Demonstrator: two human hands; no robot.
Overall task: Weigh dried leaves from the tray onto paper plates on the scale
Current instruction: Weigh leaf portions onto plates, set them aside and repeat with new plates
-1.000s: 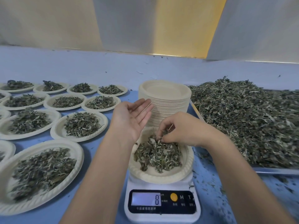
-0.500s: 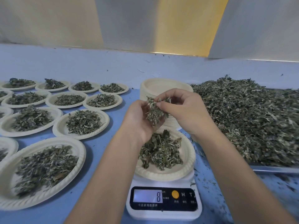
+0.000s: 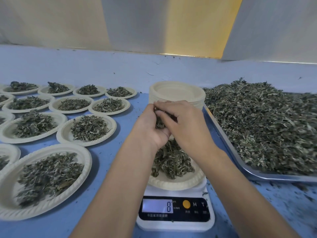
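A white digital scale (image 3: 175, 212) sits at the front centre, its display reading 8. On it rests a paper plate (image 3: 173, 183) with a small heap of dried leaves (image 3: 171, 162). Above that plate, my left hand (image 3: 151, 127) is cupped around a clump of leaves (image 3: 159, 121), and my right hand (image 3: 185, 124) presses its fingers into the same clump. The two hands touch. A metal tray (image 3: 240, 167) heaped with dried leaves (image 3: 267, 127) lies to the right.
A stack of empty paper plates (image 3: 176, 93) stands behind my hands. Several filled paper plates (image 3: 85, 128) cover the blue table on the left, the nearest (image 3: 46, 179) at the front left. Leaf crumbs litter the table at the right front. A wall runs along the back.
My right hand pinched leaves off the scale's plate, lifted them into my left palm, and both hands now close together on the clump. The display stays at 8.
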